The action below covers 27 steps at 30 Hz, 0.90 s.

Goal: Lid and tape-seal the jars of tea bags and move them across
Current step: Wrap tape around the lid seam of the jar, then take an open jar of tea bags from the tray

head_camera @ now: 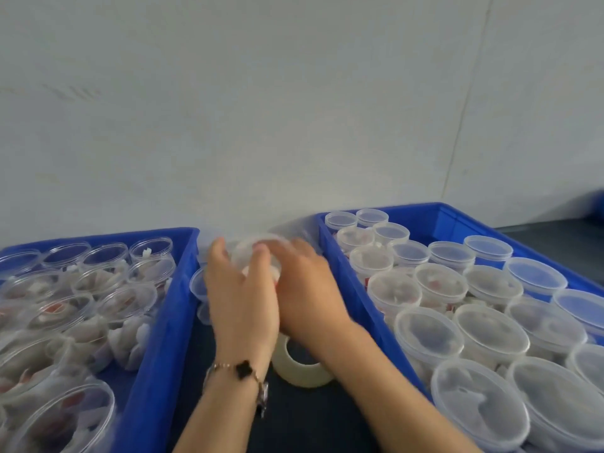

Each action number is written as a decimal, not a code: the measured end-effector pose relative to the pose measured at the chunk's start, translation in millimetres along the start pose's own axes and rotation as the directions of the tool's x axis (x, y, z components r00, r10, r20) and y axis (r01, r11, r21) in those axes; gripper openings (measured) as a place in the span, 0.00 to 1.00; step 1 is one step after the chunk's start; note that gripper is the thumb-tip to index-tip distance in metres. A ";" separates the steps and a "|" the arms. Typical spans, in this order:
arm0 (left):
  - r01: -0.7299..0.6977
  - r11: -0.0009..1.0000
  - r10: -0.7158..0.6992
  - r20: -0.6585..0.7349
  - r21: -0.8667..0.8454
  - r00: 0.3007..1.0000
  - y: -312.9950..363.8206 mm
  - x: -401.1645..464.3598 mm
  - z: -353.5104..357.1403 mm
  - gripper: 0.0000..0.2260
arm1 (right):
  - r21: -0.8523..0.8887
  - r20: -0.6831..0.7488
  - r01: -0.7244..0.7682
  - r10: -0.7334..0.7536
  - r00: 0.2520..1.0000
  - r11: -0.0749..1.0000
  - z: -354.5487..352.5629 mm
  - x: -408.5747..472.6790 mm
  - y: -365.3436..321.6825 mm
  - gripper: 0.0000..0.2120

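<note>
Both hands meet mid-frame on one jar [258, 256]: the left hand [242, 299] curls its fingers round the near side, the right hand [307, 289] wraps the other, though blur hides its fingertips. No writing is readable anywhere. A tape roll [302, 366] lies on the dark surface [294, 420] below the wrists. Left crate [153, 338] holds open jars, right crate [353, 299] lidded ones. Plain grey wall [294, 109] behind.

both forearms are bare, with no sleeves in view. the left hand [240, 299] carries a thin chain bracelet [243, 371] at the wrist, with a black clover-shaped charm on top and a small dangling metal piece on its right side. the right hand [307, 289] shows no jewellery.
</note>
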State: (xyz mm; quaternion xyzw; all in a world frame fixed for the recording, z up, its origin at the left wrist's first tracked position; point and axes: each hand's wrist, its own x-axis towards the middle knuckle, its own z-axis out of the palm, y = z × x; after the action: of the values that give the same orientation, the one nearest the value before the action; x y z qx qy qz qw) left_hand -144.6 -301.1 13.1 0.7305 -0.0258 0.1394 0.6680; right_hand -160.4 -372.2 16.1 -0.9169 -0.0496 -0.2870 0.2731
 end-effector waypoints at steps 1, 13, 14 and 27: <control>-0.085 0.995 0.087 0.026 -0.052 0.996 18.4 7.1 12.2 0.24 | 0.018 -0.103 -0.039 0.041 0.994 0.999 -20.6 13.0 1.1 0.19; -0.827 0.509 0.271 0.867 0.239 0.417 82.4 92.4 208.8 0.27 | -0.421 -0.420 -0.485 0.309 0.853 0.767 -163.3 121.6 188.8 0.30; -0.873 0.403 0.201 0.904 0.275 0.378 74.5 93.7 224.6 0.28 | -0.424 -0.399 -0.507 0.348 0.848 0.750 -159.5 121.1 206.4 0.29; -0.921 0.200 -0.047 0.942 0.335 0.332 -36.1 73.1 310.5 0.25 | -0.442 -0.141 -0.667 0.688 0.712 0.600 -88.7 77.2 344.0 0.17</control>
State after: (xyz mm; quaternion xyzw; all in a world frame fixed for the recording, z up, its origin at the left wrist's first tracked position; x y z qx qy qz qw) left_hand -13.8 -591.7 -25.7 0.8623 -0.5056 -0.0009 -0.0287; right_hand -55.3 -715.2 -42.8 -0.9097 0.3653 -0.1449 0.1338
